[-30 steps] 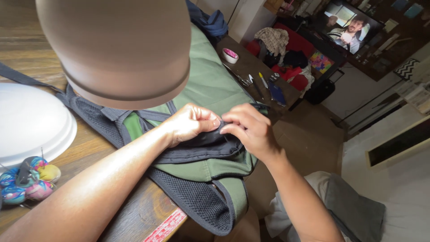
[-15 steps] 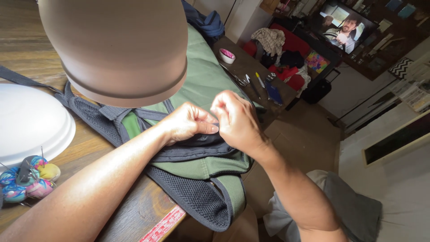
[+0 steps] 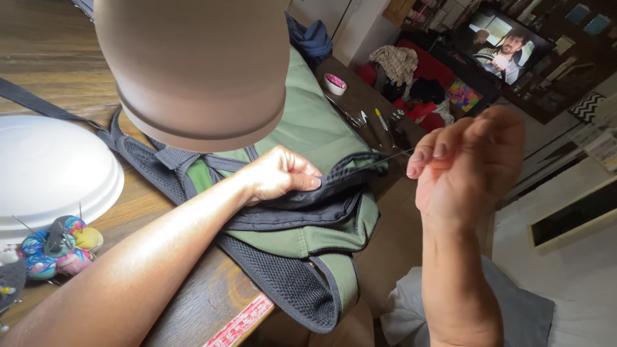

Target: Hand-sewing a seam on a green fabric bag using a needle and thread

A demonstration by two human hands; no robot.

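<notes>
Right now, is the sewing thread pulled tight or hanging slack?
Tight. The thread runs in a straight line from the bag's dark trim, pinned by the left hand, to the raised right hand.

Backpack (image 3: 308, 135): olive-green fabric with dark trim, lying flat on a wooden table, lower end hanging over the table edge. Black mesh shoulder straps (image 3: 283, 283) spread out at the near side, one running back along the tabletop. Dark edge binding (image 3: 334, 186) bunched and lifted at the middle of the bag. Thread (image 3: 379, 160): thin, pale, drawn taut from the binding up and to the right. Needle too small to make out.
</notes>
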